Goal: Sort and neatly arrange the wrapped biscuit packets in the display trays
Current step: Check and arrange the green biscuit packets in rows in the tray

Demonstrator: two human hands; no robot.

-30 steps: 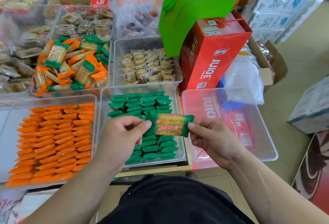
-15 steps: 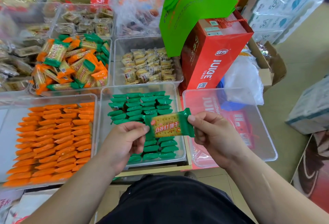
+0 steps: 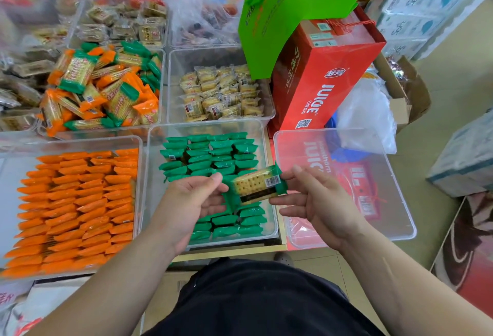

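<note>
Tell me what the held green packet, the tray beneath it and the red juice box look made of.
Green packet: thin plastic film, glossy, part see-through; biscuit shows, ends crimped. Tray: clear hard plastic; contents visible through its walls. Red box: printed cardboard, probably coated; crisp folded edges, slight sheen.

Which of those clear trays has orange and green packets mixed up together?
The mixed tray behind the orange tray: its packets lie in a two-colour heap. The orange tray and the green tray in front each hold one colour in rows.

Red carton [image 3: 328, 82], green sheet [image 3: 288, 10]
</note>
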